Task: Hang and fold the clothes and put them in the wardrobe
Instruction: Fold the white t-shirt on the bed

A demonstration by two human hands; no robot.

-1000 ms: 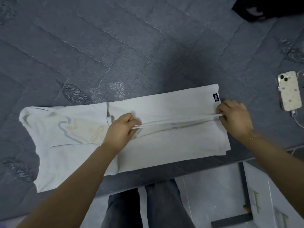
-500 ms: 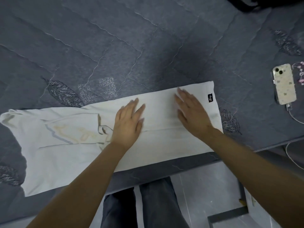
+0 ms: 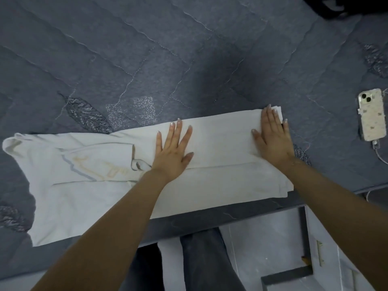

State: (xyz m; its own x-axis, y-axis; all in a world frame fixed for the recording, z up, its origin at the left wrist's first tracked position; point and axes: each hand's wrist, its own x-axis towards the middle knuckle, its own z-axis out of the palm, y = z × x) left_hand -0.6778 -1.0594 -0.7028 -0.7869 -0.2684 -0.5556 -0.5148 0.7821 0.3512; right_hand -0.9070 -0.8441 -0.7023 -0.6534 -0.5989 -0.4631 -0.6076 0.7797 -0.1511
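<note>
A white T-shirt (image 3: 218,143) lies folded lengthwise into a long strip near the front edge of the grey quilted bed (image 3: 168,59). Its printed end with blue and tan lines spreads wider at the left. My left hand (image 3: 173,152) presses flat on the middle of the strip, fingers straight and spread. At the strip's right end my right hand (image 3: 273,137) lies flat on the cloth, fingertips at the far edge.
A phone (image 3: 372,114) in a pale case lies on the bed at the right, with a white cable running off its lower end. A dark garment (image 3: 344,7) shows at the top right corner. My legs and a white cabinet (image 3: 327,248) are below the bed edge.
Both hands let go of the pinched fold and flattened on the shirt. The far half now lies folded over. My right hand slid right to the strip's end.
</note>
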